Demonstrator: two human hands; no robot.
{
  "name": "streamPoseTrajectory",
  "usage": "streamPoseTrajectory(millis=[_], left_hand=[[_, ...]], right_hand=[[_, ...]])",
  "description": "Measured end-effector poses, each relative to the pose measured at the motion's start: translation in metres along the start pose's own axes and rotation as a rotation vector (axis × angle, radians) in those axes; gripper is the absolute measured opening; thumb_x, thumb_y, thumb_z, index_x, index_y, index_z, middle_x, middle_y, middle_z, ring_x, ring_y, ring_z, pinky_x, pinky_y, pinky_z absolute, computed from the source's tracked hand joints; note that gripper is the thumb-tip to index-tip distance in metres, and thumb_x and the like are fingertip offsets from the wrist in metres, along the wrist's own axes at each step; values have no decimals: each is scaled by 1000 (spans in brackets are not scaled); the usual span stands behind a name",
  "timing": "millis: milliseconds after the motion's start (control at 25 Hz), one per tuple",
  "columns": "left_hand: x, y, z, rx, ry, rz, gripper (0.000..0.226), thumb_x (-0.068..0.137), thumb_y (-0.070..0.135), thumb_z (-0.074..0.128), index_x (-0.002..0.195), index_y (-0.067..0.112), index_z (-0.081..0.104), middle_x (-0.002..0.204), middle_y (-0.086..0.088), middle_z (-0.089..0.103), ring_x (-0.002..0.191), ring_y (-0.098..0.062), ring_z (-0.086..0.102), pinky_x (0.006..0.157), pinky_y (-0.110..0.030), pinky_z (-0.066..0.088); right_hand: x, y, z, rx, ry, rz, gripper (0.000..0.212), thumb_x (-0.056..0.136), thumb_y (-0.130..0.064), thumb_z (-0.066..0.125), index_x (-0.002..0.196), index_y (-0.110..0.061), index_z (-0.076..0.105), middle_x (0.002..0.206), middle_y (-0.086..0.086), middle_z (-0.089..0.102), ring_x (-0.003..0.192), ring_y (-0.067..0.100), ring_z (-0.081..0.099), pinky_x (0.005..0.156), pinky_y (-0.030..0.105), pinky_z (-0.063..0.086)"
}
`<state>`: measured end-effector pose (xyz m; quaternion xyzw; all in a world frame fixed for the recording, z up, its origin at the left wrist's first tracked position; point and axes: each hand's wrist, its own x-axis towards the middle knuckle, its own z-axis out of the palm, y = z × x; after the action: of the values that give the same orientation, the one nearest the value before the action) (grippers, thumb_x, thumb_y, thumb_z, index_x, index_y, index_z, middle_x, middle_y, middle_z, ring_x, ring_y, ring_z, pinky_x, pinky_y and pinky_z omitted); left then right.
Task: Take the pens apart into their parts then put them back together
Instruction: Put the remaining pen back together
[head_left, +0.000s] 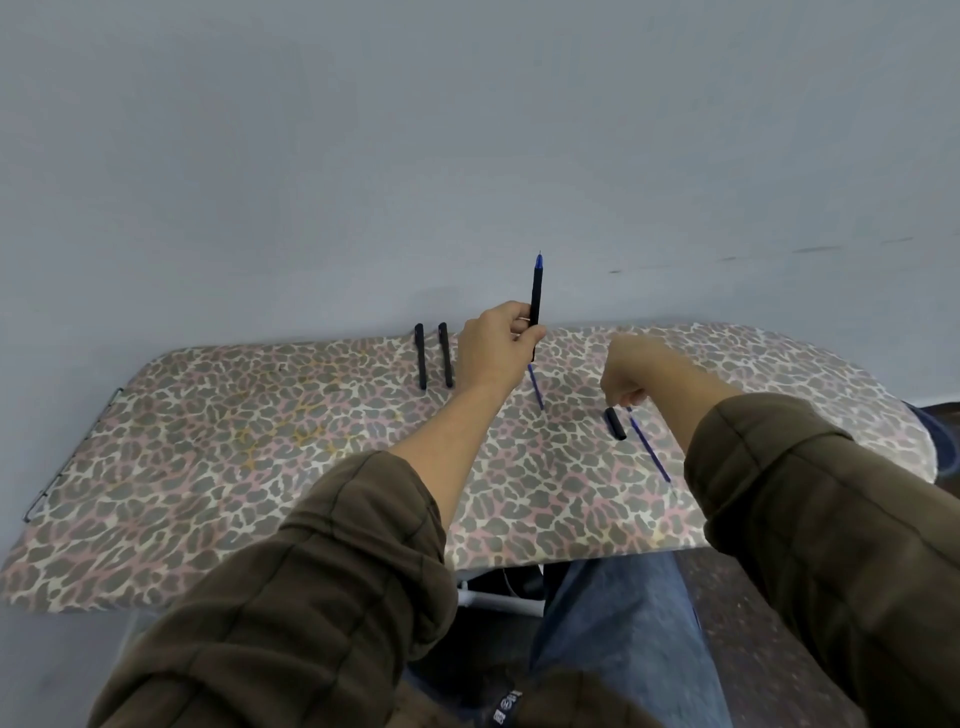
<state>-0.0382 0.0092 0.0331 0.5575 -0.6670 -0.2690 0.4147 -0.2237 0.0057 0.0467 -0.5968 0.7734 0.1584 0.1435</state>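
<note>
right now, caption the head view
Left hand holds black plastic pen upright; right hand by short black pen cap

Leopard-print board (260, 441) with two black pens (421, 358), a black cap (615, 423) and two blue refills (649, 448)

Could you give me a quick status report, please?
Left hand grips upright black blue-tipped pen. Right hand at short black cap, grip unclear. Nothing blocking.

The board cover (260, 457) has a leopard print: grey-brown blotches on cream, veined with pink and touched with yellow-orange. The raised pen (536, 301) is black with a blue tip. The two lying pens (420, 364) and the short cap (615, 423) are black. The thin refills (649, 449) are blue. The sleeves (291, 597) are olive-brown, the jeans (613, 623) blue, the wall (363, 156) pale grey-blue.
</note>
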Motion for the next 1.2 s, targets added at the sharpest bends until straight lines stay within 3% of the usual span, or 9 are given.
streamPoseTrajectory(millis=[40,120,200,400,520,680,800,880,1200], left_hand=[[0,-1,3,0,-6,1,21,90,26,76,111,21,76,92,5,77,79,-7,71,80,-28,59],[0,-3,9,-3,-18,2,23,90,28,76,111,20,76,90,5,77,80,-8,72,81,-30,60],[0,-5,14,-15,-31,-4,23,90,29,77,111,21,76,89,6,76,80,-7,72,82,-32,60],[3,-11,21,-42,-38,-21,27,91,30,76,117,23,73,89,10,75,78,-1,70,81,-31,61],[3,-10,19,-70,-43,-13,45,92,30,75,135,32,60,86,14,74,76,5,68,72,-15,53],[3,-7,12,-65,-54,14,68,94,27,73,153,39,40,83,13,75,79,0,69,76,-12,50],[1,-6,3,-49,-47,31,70,94,23,72,151,46,39,82,14,75,75,2,68,72,-12,51],[1,-7,-1,-51,-55,31,69,94,21,71,150,48,40,80,15,74,72,3,67,70,-12,50],[3,-7,-26,23,-37,42,68,93,25,74,150,46,42,78,18,70,73,2,67,81,-23,56]], right_hand=[[2,0,4,1,-12,-6,13,89,-7,74,82,-4,63,48,2,65,47,16,65,65,34,59],[7,1,12,26,-55,-20,23,89,-8,77,100,-6,58,88,9,74,84,25,76,87,42,63],[11,2,19,19,-73,-33,32,86,-11,81,107,-8,56,109,12,71,106,33,73,96,47,60],[22,5,38,-11,-83,-18,46,81,-12,84,120,-5,60,91,8,60,104,32,69,93,43,61],[25,3,28,80,-28,-48,38,84,-13,80,117,-2,65,88,9,62,91,29,67,83,38,61],[22,-8,-16,585,227,-142,16,98,-18,69,106,-4,71,91,11,72,72,25,70,58,32,61],[6,-24,-53,1068,385,-263,17,103,-20,62,115,-9,66,99,8,75,85,25,75,56,33,60],[-6,-32,-73,1244,414,-344,18,104,-21,59,118,-11,64,101,7,76,86,23,77,59,32,62],[-33,-61,-99,1199,360,-514,19,105,-21,56,121,-12,63,104,13,74,88,28,78,67,39,66]])
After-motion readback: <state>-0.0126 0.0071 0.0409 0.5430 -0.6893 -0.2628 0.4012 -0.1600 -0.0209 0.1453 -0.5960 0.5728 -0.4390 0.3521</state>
